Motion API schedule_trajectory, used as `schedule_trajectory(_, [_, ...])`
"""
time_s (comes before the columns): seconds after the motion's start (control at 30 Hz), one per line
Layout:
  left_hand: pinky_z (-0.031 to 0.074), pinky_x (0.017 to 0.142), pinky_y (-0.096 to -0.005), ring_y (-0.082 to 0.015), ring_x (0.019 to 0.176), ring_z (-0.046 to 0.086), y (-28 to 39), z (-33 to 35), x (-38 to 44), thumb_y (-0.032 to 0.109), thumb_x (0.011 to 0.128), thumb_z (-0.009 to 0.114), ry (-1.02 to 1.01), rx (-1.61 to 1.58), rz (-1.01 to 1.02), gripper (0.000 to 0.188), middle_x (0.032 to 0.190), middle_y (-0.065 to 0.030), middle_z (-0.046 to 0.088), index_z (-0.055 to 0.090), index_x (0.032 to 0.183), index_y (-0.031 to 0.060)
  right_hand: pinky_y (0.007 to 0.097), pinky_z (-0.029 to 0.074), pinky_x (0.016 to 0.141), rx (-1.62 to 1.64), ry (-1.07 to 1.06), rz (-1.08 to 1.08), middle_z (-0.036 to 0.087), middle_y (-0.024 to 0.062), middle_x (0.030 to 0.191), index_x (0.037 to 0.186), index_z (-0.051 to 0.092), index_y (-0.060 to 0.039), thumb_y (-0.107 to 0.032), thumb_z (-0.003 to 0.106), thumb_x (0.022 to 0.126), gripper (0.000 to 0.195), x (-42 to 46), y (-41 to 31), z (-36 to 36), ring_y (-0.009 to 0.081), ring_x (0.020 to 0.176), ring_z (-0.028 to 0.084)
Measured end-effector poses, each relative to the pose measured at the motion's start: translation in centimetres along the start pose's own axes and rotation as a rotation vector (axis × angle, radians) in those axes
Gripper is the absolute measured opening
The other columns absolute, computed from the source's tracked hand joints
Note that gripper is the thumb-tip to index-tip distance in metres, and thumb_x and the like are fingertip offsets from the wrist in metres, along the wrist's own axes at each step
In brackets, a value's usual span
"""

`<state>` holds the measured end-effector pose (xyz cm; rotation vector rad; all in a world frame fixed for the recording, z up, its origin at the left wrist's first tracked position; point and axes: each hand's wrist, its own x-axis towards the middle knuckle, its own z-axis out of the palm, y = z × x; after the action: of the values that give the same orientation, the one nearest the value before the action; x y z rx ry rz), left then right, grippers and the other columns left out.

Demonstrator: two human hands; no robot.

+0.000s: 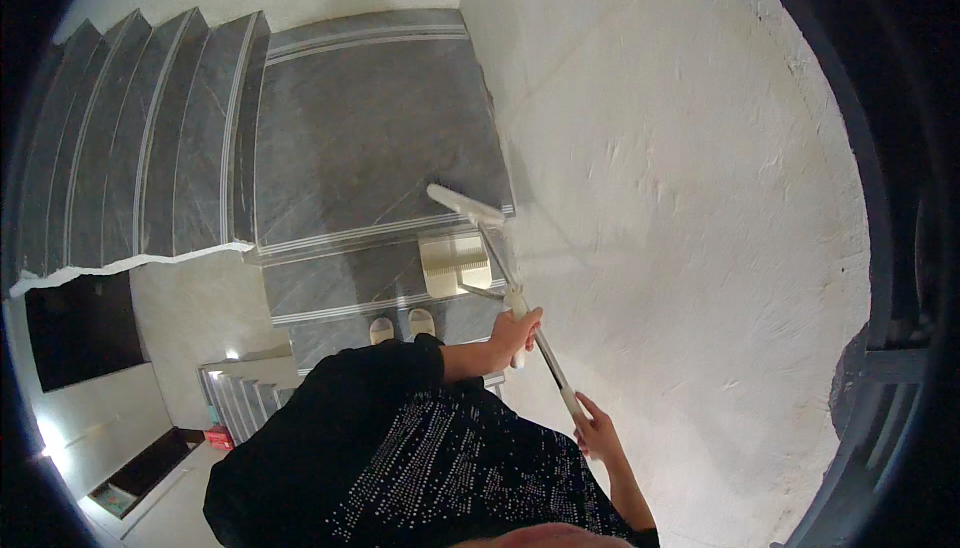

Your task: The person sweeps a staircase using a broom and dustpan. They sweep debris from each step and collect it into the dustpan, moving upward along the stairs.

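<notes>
My left hand (511,342) is closed around the white handle grip of a long-handled dustpan (442,267), with the broom shaft passing right beside its fingers. The cream dustpan lies on a grey stair step below the landing, and a comb-like row of teeth runs across it. Farther down the broom shaft (553,359), my right hand (598,432) grips its pale end. The broom head (465,204), white with dark bristles, rests at the landing's front edge near the wall, just beyond the dustpan. Whether the bristles hold any dirt cannot be seen.
The grey tiled landing (375,128) has white-striped edges. More stairs (150,143) climb at the left. A rough white wall (675,210) borders the right side. My slippers (401,325) stand on a lower step. Another flight (244,402) and a red box (219,438) show lower left.
</notes>
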<state>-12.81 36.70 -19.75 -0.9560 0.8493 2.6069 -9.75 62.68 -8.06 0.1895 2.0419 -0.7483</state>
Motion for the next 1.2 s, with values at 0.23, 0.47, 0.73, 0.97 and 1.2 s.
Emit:
schedule_trajectory(0.23, [0.037,0.044,-0.03,-0.0109,0.045,0.044,-0.5,-0.2,0.1,0.027,0.089,0.065,0.064,0.014,0.051,0.027,0.058,0.0014,0.046,0.055,0.073,0.0068,0.0283,0.042,0.038,-0.093,-0.023,-0.019,0.05,-0.0003,0.058,0.147,0.039,-0.0264,-0.027,0.05,0.098,0.05,7.8,-2.7,1.9,0.0096,0.043,0.046])
schedule_trajectory(0.47, [0.039,0.043,-0.0295,-0.0098,0.048,0.046,1.4,-1.6,-2.0,0.028,0.088,0.067,0.068,-0.011,0.068,0.028,0.062,0.0002,0.049,0.053,0.079,0.0068,0.0268,0.04,0.038,0.062,-0.118,0.029,0.051,-0.0011,0.059,0.146,0.041,-0.0224,-0.023,0.057,0.096,0.052,-0.8,-4.3,-3.9,0.0081,0.044,0.046])
schedule_trajectory(0.73, [0.038,0.042,-0.0288,-0.01,0.044,0.044,2.0,-4.2,-5.7,0.028,0.088,0.067,0.181,-0.065,0.082,0.029,0.057,0.0005,0.047,0.053,0.074,0.0065,0.0278,0.04,0.037,-0.14,-0.054,-0.28,0.049,0.0008,0.059,0.148,0.036,-0.0205,-0.027,0.05,0.098,0.052,15.7,-13.3,2.1,0.0103,0.042,0.045])
schedule_trajectory(0.97, [0.035,0.038,-0.0282,-0.0098,0.042,0.043,2.9,-8.8,-7.7,0.027,0.086,0.068,0.282,0.012,0.11,0.029,0.054,0.0006,0.047,0.054,0.073,0.0054,0.0365,0.049,0.042,-0.445,-0.163,-0.127,0.056,0.0129,0.089,0.133,0.047,-0.0144,-0.019,0.049,0.093,0.041,10.4,-9.2,3.5,0.0211,0.049,0.057])
schedule_trajectory(1.2, [0.034,0.038,-0.0263,-0.0098,0.041,0.041,4.1,-14.1,-10.7,0.026,0.086,0.068,0.267,0.104,0.07,0.026,0.055,0.0017,0.046,0.055,0.076,0.0059,0.0284,0.04,0.039,-0.036,-0.273,0.069,0.051,0.0008,0.061,0.148,0.037,-0.0244,-0.021,0.054,0.097,0.054,0.0,-10.6,-3.2,0.0107,0.044,0.046])
